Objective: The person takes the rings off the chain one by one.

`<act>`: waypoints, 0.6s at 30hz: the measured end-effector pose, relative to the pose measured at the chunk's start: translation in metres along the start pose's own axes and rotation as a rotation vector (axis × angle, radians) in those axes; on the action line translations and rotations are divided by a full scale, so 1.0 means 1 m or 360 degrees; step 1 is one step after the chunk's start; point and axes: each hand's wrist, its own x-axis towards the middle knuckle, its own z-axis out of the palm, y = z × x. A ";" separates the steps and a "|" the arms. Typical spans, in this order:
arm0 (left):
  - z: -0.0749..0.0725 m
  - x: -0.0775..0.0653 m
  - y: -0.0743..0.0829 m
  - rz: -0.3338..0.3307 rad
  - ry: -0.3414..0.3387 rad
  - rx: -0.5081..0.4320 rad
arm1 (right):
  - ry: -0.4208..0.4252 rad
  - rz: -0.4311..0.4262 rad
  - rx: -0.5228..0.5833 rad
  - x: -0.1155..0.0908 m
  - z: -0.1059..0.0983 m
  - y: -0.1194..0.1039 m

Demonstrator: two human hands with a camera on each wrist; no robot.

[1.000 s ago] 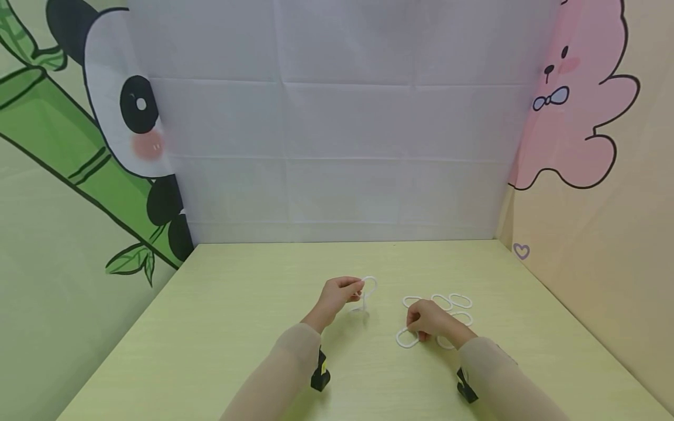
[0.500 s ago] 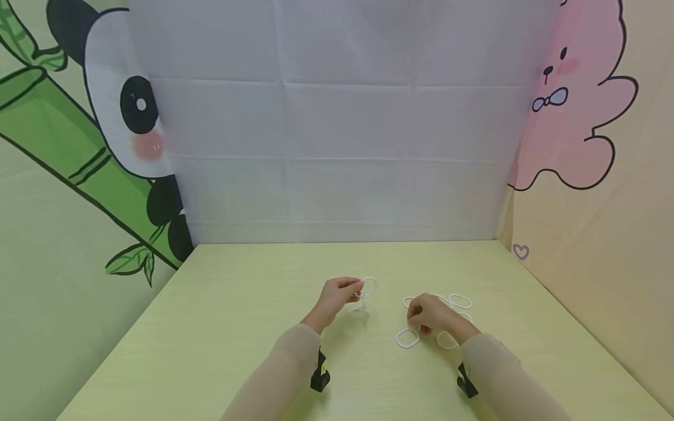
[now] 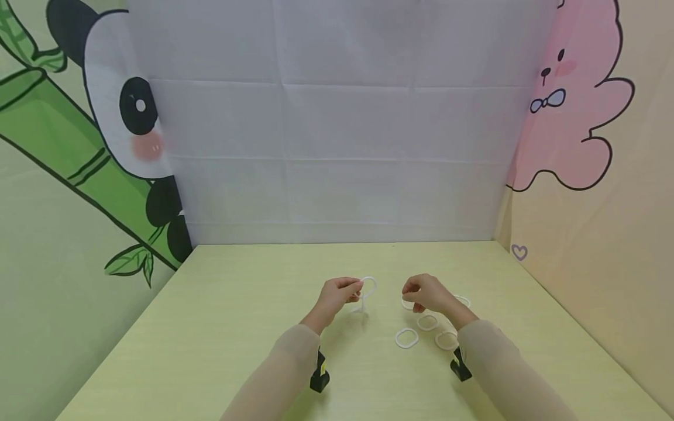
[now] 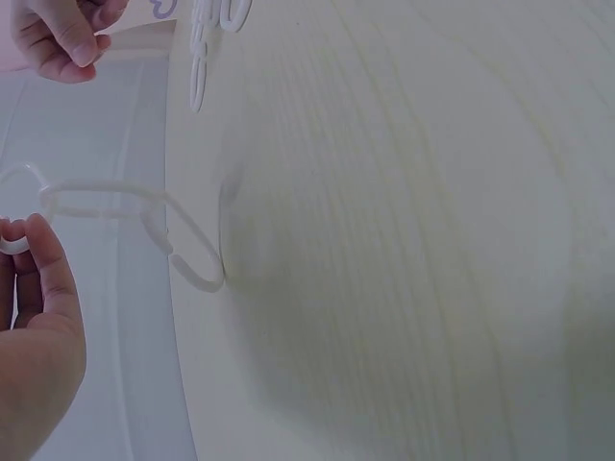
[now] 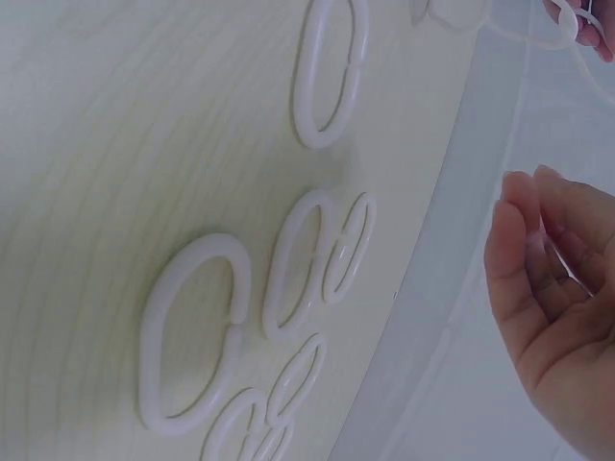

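With thumb and fingertips, my left hand (image 3: 334, 297) pinches a white plastic C-shaped link (image 4: 27, 167). Another white link (image 4: 197, 229) hangs from it, and the short chain reaches down to the tabletop. My right hand (image 3: 430, 292) is raised a little above the table, to the right of the chain. In the right wrist view its fingers are loosely bent and hold nothing visible. Under and around it lie several loose white links, among them a near one (image 5: 151, 336) with a small gap in its side and another (image 5: 303, 96) nearer the chain.
A pale yellow wooden table (image 3: 253, 304) spreads beneath both hands. Behind it hangs a creased white sheet (image 3: 342, 193). Side walls carry a painted panda (image 3: 110, 76) on the left and a pink bear (image 3: 574, 128) on the right.
My right hand has lifted off the loose links and moved up and away from me; a link it covered now shows. The left hand stays in place with its chain.
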 end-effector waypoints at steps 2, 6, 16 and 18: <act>0.000 0.000 0.000 0.0003 0.0001 -0.0003 | 0.0028 0.0005 0.0001 0.002 -0.001 -0.004; 0.000 0.000 0.000 0.0002 -0.0001 -0.0003 | 0.0071 0.0017 0.0006 0.005 -0.002 -0.008; 0.000 -0.001 0.001 0.0011 -0.0018 -0.0008 | 0.0138 0.0014 0.0143 0.012 -0.001 -0.019; 0.000 -0.001 0.001 0.0010 -0.0015 -0.0005 | 0.0154 0.0023 0.0186 0.013 0.000 -0.020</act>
